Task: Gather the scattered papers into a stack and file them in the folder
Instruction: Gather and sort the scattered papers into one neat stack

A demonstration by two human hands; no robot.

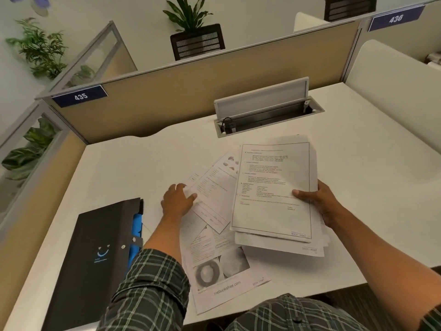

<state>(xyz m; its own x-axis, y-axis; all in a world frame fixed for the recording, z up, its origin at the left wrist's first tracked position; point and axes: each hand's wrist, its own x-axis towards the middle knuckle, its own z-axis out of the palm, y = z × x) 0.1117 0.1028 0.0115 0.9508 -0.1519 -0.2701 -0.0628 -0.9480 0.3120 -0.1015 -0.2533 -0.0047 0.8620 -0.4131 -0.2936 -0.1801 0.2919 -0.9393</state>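
My right hand grips a stack of printed papers by its right edge, thumb on the top sheet, holding it just above the white desk. My left hand rests on the left edge of a loose sheet that fans out from under the stack, thumb pressing on it. Another printed sheet with photos lies flat near the front edge. The black folder lies closed at the front left, blue pockets showing along its right side.
An open cable tray with a raised lid sits at the back of the desk. Tan partition walls enclose the back and left. Potted plants stand beyond the partitions. My plaid sleeve covers part of the folder's corner.
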